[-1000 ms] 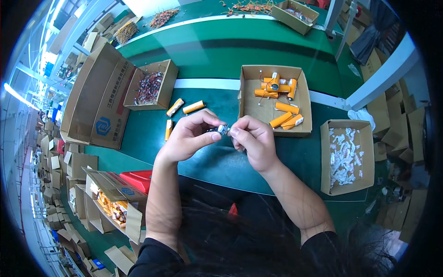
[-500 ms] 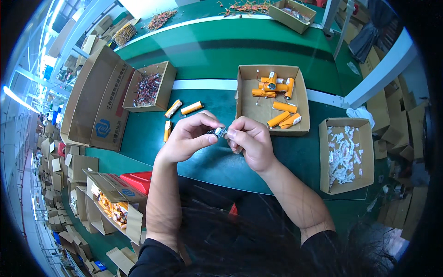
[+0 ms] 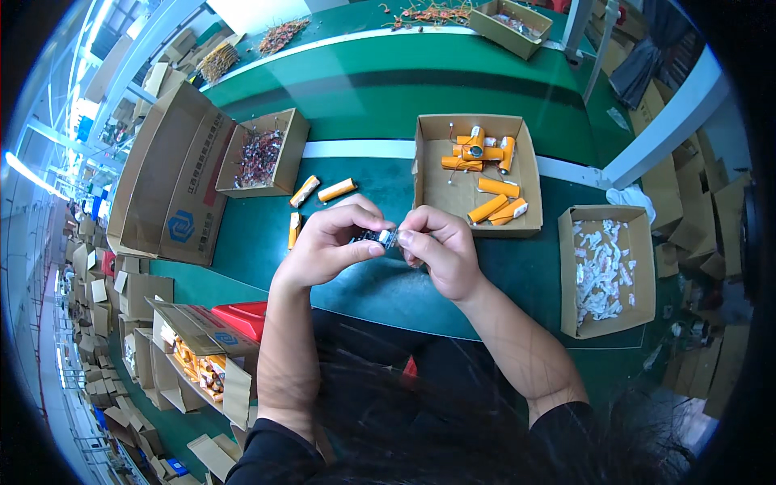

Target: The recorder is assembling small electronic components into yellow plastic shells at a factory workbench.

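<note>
My left hand [image 3: 333, 244] pinches a small dark circuit board [image 3: 378, 236] with a pale part on it, between thumb and fingertips. From the other side, my right hand [image 3: 443, 252] closes thumb and forefinger at the board's right end; its exact hold is partly hidden by the fingers. Both hands are above the green work surface [image 3: 364, 291]. Beyond my left hand lie three loose orange cylindrical battery cells [image 3: 336, 190]. Just past my right hand stands a cardboard box [image 3: 436, 190] with several orange cells [image 3: 499, 187], some with wires.
A small box [image 3: 301, 145] of wired parts stands at far left, beside a tall carton [image 3: 158, 178]. White scraps fill a box [image 3: 569, 315] on the right. At lower left are a carton of orange cells [image 3: 198, 364] and a red bin [image 3: 242, 318]. A green conveyor [image 3: 364, 93] runs behind.
The circuit board has turned slightly between my fingertips, showing more of its pale part. Both hands stay in nearly the same place, and the boxes and cells have not moved.
</note>
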`<state>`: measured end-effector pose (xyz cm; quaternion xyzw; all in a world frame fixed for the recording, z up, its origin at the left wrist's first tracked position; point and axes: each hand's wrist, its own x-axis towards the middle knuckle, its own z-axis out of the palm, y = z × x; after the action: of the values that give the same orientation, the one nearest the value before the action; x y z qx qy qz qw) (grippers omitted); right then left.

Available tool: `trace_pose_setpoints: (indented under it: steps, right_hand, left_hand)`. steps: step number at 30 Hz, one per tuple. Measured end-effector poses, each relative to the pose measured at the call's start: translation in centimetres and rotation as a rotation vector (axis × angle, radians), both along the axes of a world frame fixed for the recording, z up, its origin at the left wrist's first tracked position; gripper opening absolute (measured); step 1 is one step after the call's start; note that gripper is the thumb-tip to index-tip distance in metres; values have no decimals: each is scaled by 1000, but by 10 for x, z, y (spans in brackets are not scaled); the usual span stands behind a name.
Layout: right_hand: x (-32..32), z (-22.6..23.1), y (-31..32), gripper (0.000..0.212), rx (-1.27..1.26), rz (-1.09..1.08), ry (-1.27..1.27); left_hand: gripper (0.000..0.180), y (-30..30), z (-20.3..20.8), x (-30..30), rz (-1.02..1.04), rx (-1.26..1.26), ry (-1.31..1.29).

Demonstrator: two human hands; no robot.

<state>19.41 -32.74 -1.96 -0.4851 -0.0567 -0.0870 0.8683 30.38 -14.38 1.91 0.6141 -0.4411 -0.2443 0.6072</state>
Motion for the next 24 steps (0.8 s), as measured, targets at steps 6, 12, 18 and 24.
trace_pose_setpoints:
  steps: [6, 12, 18, 24]
  right_hand:
    - [2, 1, 0, 8, 1, 0, 11]
    - [4, 11, 2, 6, 66, -78, 69]
    - [3, 8, 3, 5, -45, -107, 21]
    - [1, 6, 4, 4, -177, -182, -70]
  left_hand:
    - [29, -2, -2, -1, 50, -17, 8]
    - [31, -12, -7, -4, 137, -84, -41]
    - [28, -13, 1, -5, 202, -55, -52]
    - [26, -11, 1, -3, 202, -49, -121]
